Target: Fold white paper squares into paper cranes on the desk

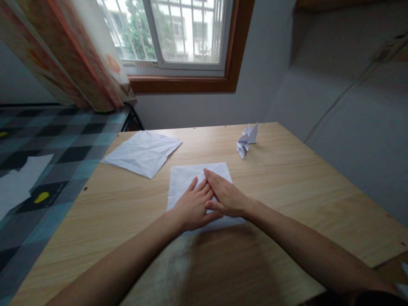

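Note:
A white sheet of paper (178,180), roughly square, lies flat on the wooden table in front of me. My left hand (195,207) rests on it, palm down, with its fingers spread. My right hand (225,195) lies on the same sheet, its fingers stretched out and meeting the left fingertips near the middle. Both hands cover the centre of the paper, so that part is hidden. Neither hand grips anything.
A second creased white sheet (143,151) lies at the table's back left. A folded paper figure (247,140) stands at the back right. To the left is a checked cloth (79,127) with white paper pieces (24,180). The bare wooden table (302,178) extends right towards the wall.

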Motion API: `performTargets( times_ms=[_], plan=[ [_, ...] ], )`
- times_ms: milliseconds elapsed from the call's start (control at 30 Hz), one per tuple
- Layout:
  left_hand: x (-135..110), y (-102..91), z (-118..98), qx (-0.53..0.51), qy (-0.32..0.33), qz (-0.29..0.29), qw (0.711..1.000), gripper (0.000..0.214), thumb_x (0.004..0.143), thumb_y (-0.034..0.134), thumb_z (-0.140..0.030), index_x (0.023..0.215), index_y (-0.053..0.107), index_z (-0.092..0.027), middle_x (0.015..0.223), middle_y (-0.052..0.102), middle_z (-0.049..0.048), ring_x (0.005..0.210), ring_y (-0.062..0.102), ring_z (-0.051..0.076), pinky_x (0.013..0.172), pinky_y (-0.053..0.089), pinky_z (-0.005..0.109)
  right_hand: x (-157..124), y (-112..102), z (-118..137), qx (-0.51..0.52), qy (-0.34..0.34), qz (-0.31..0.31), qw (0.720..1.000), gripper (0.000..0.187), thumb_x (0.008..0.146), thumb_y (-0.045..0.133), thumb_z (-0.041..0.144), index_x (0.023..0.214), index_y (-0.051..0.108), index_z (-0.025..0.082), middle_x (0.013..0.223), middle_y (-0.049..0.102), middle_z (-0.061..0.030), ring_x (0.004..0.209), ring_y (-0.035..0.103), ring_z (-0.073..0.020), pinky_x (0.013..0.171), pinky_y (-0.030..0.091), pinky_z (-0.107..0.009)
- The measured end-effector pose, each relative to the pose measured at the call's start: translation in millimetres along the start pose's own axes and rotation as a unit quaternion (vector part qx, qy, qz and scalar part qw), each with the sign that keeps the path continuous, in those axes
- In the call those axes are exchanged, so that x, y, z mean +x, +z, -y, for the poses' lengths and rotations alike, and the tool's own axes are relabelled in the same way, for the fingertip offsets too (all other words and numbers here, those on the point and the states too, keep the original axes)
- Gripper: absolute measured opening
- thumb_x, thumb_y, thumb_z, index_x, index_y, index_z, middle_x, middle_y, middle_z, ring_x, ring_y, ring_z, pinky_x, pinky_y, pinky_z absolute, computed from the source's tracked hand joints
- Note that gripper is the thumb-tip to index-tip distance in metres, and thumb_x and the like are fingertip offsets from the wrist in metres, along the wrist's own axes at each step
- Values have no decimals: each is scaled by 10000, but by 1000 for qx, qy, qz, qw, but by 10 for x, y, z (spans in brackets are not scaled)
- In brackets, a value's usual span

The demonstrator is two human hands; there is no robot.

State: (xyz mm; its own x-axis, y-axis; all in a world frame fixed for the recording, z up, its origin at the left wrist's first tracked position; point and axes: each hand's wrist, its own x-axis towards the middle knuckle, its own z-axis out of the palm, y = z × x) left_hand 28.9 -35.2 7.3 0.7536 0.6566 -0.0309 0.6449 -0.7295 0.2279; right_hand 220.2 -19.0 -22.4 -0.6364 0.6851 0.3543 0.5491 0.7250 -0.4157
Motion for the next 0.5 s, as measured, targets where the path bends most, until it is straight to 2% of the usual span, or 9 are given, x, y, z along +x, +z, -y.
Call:
performTargets(
  times_ms=[67,200,400,500],
  plan=[
    [62,4,-25,4,-2,-5,1000,847,887,498,-655,1544,298,-160,1622,271,183,1526,173,347,1218,96,573,-9,32,14,-18,16,30,999,949,928,410,686,1572,149,40,1609,261,-251,1515,240,-321,1218,272,-522],
    [71,9,70,6,-2,-16,1000,1018,829,468,-770,1572,208,-125,1631,213,210,1525,169,356,1219,125,534,-26,-7,-29,-90,65,58,992,936,934,381,692,1534,260,-15,1589,275,-284,1508,243,-355,1223,245,-539],
    [-86,15,480,9,-79,-68,995,980,833,440,-774,1526,339,-87,1591,301,235,1497,258,372,1210,171,512,-61,-42,-55,-158,92,69,981,929,912,423,699,1508,340,-8,1574,300,-287,1497,259,-383,1219,238,-544],
    [-180,-16,683,28,-115,-68,991,988,835,422,-774,1520,343,-66,1588,309,236,1499,255,367,1214,165,504,-113,-44,-115,-158,104,54,980,910,910,423,698,1510,352,17,1576,310,-271,1493,275,-374,1217,244,-534]
  ],
)
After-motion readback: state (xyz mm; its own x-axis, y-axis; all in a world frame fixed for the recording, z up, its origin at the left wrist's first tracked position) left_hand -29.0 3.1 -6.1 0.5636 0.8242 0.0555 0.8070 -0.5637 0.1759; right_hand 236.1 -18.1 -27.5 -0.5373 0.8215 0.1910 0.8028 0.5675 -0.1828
